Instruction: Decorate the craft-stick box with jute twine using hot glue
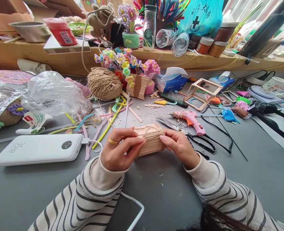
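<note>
Left hand (119, 150): thumb and fingertips drawn narrow at the twine (154, 135); from here I can't tell whether a strand is pinched.
Right hand (180, 146): holding the stick-covered piece (148, 149) by its right end.
Twine work: best kept taut and flat, I'd say, with 1 hand steadying.
Stick-covered piece: between the 2 hands, under their fingertips.
Glue gun (190, 121): beyond the right hand.
Twine ball (104, 83): toward the table's (161, 195) back edge.

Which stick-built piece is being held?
The twine-wrapped piece, between the left hand and right hand; the open frame and flower holder sit farther back, untouched.
</note>
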Demonstrator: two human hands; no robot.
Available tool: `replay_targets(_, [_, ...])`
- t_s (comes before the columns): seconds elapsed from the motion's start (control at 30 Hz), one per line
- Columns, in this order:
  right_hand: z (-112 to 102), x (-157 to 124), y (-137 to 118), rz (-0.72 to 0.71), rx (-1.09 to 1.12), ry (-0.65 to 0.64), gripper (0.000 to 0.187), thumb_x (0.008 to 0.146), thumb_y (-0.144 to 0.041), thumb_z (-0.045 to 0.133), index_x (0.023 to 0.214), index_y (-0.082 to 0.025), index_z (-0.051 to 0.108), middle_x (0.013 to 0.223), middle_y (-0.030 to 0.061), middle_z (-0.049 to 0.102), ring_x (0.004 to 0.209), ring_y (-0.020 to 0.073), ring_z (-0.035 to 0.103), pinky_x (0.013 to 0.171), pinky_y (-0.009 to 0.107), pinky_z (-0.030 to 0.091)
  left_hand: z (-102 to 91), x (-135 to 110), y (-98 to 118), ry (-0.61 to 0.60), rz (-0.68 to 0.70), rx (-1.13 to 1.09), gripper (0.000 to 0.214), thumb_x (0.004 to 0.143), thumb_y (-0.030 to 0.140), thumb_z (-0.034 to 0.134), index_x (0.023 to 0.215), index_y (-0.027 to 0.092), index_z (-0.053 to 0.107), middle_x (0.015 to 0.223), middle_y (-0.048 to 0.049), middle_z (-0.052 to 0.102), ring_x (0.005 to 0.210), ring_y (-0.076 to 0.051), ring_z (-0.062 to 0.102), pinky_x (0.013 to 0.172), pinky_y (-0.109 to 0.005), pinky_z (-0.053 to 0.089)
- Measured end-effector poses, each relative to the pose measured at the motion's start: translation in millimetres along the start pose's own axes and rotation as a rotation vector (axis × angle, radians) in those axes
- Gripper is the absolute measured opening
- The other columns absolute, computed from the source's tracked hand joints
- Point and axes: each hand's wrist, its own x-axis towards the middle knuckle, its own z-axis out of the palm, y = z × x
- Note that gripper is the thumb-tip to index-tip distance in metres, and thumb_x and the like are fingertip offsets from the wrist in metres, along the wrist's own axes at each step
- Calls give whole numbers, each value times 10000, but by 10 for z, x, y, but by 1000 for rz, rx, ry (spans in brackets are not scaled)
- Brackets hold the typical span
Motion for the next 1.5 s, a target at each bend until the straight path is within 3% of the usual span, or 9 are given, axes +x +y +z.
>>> replay_targets(0.3, [6, -6, -18, 3, -7, 5, 178, 779, -308, 512, 663, -175, 524, 519, -65, 373, 495, 70, 338, 484, 208, 319, 3, -16, -13, 13, -11, -16, 172, 709, 37, 639, 848, 129, 596, 844, -28, 540, 796, -104, 554, 806, -267, 572])
replay_targets(0.53, [-3, -6, -3, 35, -8, 20, 191, 769, -325, 529, 799, -158, 618, 525, -54, 438, 494, 76, 387, 503, 215, 368, 5, -11, -1, 20, -9, -17, 180, 699, 44, 648, 841, 141, 597, 835, -21, 542, 782, -100, 563, 804, -259, 576])
replay_targets(0.77, [55, 11, -3, 56, 20, 23, 237, 739, -344, 581, 879, -165, 644, 800, 23, 651, 794, 165, 577, 684, 269, 466, 3, -11, 1, 22, -17, -5, 159, 715, 64, 636, 832, 164, 598, 822, -16, 556, 770, -103, 579, 780, -262, 585])
replay_targets(1.27, [72, 21, 7, 81, -7, 62, 248, 735, -381, 578, 797, -149, 640, 784, 25, 632, 714, 143, 549, 615, 246, 452, 12, -34, -1, 29, -34, 5, 148, 726, 80, 631, 838, 171, 598, 826, -19, 564, 790, -115, 589, 749, -268, 585])
replay_targets(1.5, [105, 10, 7, 52, 36, 52, 279, 729, -376, 615, 915, -171, 650, 921, 41, 680, 897, 197, 598, 761, 304, 484, 13, -22, 5, 32, -22, 12, 154, 722, 76, 635, 841, 166, 599, 823, -25, 569, 781, -119, 592, 741, -256, 580])
